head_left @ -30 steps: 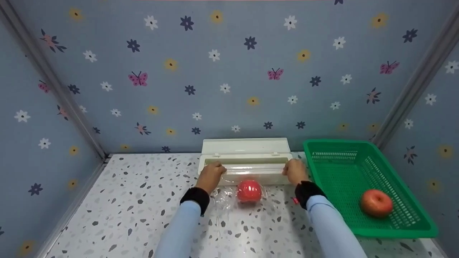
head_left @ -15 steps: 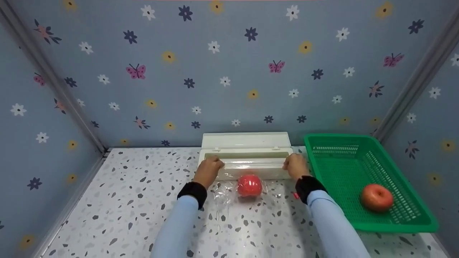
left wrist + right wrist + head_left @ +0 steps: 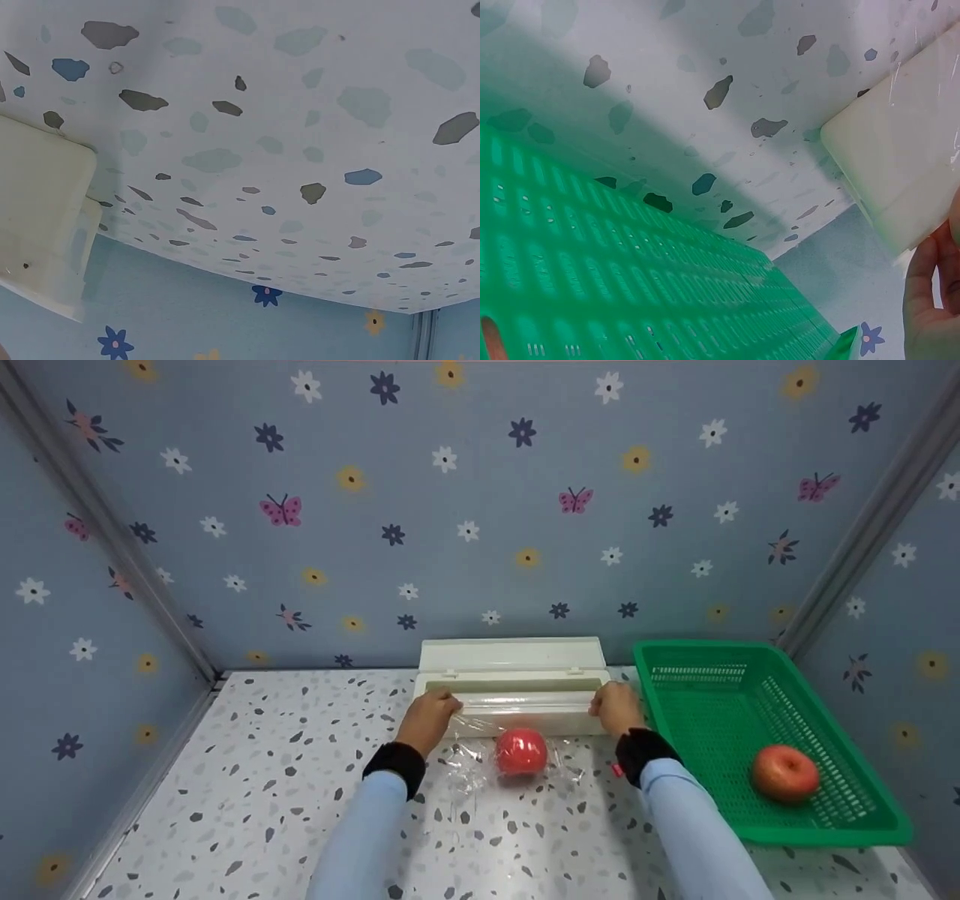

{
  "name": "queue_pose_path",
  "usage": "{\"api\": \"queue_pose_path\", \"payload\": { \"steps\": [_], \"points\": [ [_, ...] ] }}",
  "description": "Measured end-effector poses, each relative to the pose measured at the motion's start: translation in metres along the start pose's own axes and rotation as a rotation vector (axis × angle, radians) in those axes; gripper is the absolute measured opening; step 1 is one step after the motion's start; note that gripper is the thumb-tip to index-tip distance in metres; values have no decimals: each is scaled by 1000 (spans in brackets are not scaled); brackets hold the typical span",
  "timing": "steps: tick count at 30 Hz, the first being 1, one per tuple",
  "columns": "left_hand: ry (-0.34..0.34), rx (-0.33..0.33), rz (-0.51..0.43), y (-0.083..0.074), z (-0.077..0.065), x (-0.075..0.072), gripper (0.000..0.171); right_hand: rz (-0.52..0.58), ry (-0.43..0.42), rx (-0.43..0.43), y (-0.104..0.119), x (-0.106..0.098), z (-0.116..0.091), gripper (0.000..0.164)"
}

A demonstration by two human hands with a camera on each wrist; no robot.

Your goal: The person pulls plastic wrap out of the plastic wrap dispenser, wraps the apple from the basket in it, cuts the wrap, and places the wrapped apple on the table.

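Note:
A cream cling film dispenser (image 3: 540, 725) stands open against the back wall, its lid (image 3: 511, 655) tipped back and a roll of film (image 3: 525, 700) inside. In front of it on the table sits a red apple (image 3: 521, 751) with crumpled clear cling film (image 3: 466, 757) over and around it. At the dispenser's front left corner, my left hand (image 3: 427, 721) pinches the film. My right hand (image 3: 619, 709) pinches the film's edge at the front right corner; its curled fingers (image 3: 924, 277) show beside the box in the right wrist view. The left wrist view shows mostly table.
To the right stands a green plastic basket (image 3: 705, 750) holding another red apple (image 3: 786, 774); its wall is close to my right hand. A small red tag (image 3: 618, 770) lies by my right wrist. Patterned walls enclose the speckled table (image 3: 300, 780) at the back and sides.
My left hand has shifted slightly left, drawing a strand of film out taut towards the apple. My right hand stays nearly in place. The head view has tilted a little.

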State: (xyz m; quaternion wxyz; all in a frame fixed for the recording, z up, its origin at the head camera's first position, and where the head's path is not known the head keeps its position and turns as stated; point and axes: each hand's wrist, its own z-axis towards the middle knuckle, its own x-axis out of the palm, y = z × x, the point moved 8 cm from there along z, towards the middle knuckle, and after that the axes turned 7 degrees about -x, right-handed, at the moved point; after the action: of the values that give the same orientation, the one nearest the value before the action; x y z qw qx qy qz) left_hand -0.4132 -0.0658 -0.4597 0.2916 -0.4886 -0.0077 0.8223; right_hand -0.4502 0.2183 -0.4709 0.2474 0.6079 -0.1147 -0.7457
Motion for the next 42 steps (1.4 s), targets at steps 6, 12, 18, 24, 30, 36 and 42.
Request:
{"api": "queue_pose_path", "payload": {
  "steps": [6,12,18,24,30,36,42],
  "points": [
    [31,-38,48,11,-4,-4,13,13,14,8,0,2,1,12],
    [-7,-79,52,27,-11,-14,15,23,46,55,-4,2,0,14],
    [13,-95,55,33,-12,-19,14,8,6,4,3,-2,-1,13],
    [9,-138,56,41,-16,-25,15,-9,-1,0,3,-1,-1,7],
    [5,-154,47,44,-19,-25,19,13,7,10,1,-1,-1,7],
    [0,-167,45,42,-20,-24,17,4,30,-10,0,0,-4,4],
    [-12,-176,44,42,-18,-27,17,17,129,-52,5,-2,-3,18]
  ]
}}
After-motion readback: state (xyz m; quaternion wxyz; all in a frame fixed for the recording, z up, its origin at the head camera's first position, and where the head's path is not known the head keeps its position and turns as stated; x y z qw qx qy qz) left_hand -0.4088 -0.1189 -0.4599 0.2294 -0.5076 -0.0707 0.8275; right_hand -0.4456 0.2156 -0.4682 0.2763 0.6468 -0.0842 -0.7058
